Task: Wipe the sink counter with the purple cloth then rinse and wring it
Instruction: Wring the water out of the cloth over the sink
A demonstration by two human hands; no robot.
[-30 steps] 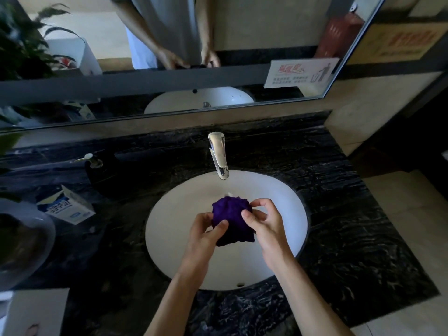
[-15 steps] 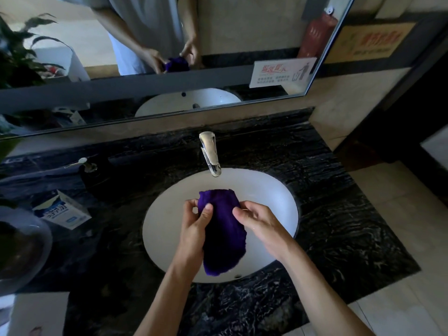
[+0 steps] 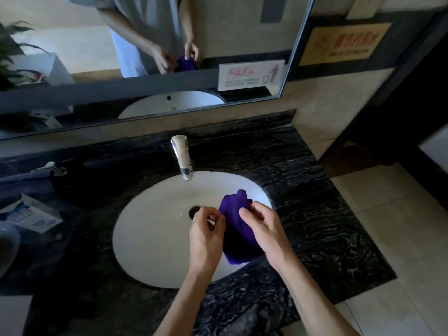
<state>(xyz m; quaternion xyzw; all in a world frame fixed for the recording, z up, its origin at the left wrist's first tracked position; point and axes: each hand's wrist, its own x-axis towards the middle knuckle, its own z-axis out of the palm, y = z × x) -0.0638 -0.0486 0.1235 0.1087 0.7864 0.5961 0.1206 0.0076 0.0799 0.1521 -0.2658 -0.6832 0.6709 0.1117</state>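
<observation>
Purple cloth [image 3: 238, 229] pinched by right hand [image 3: 264, 232], left hand [image 3: 206, 236] curled beside it, grip unclear, sink [image 3: 155, 229] beneath both.

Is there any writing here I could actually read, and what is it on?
Nothing can be read with confidence.
White notice on the mirror: red heading, small print, bin pictogram; too blurred.
Gold wall plaque: large red characters, blurred; small line unreadable.
Blue-and-white carton on the counter: print too dark.

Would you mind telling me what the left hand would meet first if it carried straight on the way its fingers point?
The left hand points up and slightly right, toward the purple cloth, which it already seems to pinch. Past that lies the white sink basin near the drain, though depth is unclear.
</observation>
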